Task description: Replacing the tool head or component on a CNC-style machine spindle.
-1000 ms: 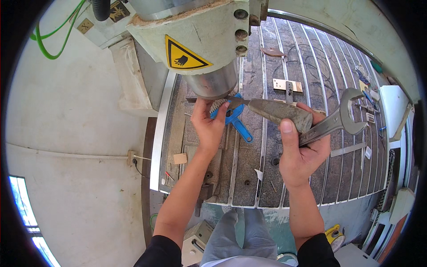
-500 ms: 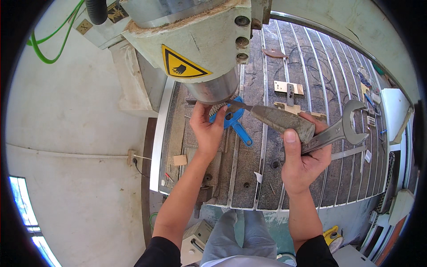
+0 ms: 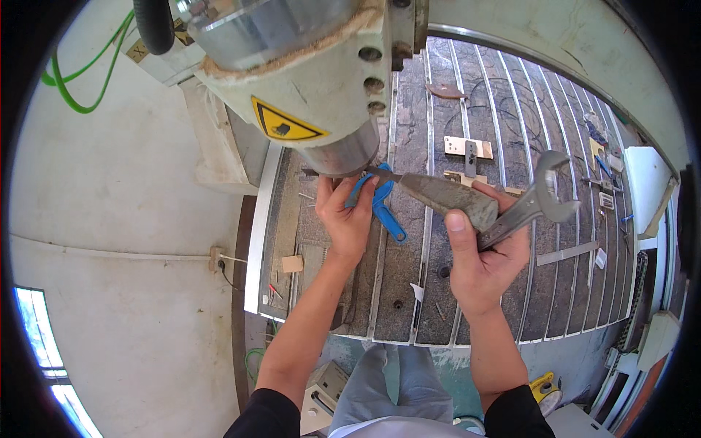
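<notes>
My left hand [image 3: 346,223] reaches up to the round metal nose of the spindle [image 3: 342,152], its fingertips closed just under the lower rim. What those fingers grip is mostly hidden. My right hand [image 3: 483,266] is wrapped round two tools. One is a large open-ended wrench [image 3: 522,210], its jaws facing up and right. The other is a grey, tapered tool [image 3: 445,198], whose thin tip runs left to the spindle nose beside my left fingertips. Behind the left fingers shows a blue plastic tool [image 3: 389,221] with a holed handle; whether it lies on the bed or is held, I cannot tell.
The pale machine head [image 3: 314,95] with a yellow warning sticker hangs above my hands. Below lies the slotted bed [image 3: 409,292] with metal rails. On it are a pale block [image 3: 469,147], a small wooden piece [image 3: 293,263] and a flat strip [image 3: 567,253]. A wall [image 3: 131,182] stands left.
The whole view has shifted slightly. My right hand has moved a little left with the wrench and the tapered tool. My left hand stays at the spindle nose.
</notes>
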### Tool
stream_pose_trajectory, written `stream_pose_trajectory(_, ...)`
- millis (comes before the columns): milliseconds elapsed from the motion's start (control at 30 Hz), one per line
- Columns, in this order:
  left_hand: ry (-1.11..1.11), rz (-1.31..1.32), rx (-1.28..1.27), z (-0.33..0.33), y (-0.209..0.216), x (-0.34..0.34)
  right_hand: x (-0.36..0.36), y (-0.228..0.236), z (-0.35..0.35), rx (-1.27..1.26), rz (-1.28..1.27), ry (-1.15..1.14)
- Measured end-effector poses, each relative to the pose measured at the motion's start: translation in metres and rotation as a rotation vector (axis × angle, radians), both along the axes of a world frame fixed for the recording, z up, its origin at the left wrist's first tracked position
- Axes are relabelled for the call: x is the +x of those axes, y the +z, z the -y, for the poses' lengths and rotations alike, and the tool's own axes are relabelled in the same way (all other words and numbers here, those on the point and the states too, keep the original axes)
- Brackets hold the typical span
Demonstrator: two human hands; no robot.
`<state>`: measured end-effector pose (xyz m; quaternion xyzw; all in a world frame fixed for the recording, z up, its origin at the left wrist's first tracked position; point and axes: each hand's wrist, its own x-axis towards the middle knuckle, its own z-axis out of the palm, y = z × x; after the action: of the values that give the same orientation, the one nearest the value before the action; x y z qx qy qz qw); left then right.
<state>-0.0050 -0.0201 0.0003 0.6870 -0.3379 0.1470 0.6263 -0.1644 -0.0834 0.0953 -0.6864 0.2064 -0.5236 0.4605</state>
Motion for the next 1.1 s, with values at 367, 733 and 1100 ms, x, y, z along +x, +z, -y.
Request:
stream_pose_trajectory(367,0.114,-0.128,0.069,0.011,0.008,-0.011,-0.018,0.030,0.028,0.230,-0.171,0.151)
stream_pose_trajectory(733,0.198,-0.186,0.006,0.017,0.009,-0.010,-0.052,0.082,0.065,0.052,-0.408,0.304)
stream_pose_trajectory(1100,0.158,-0.289,0.038,0.014,0.011,-0.013,-0.051,0.066,0.053,-0.208,-0.415,0.117)
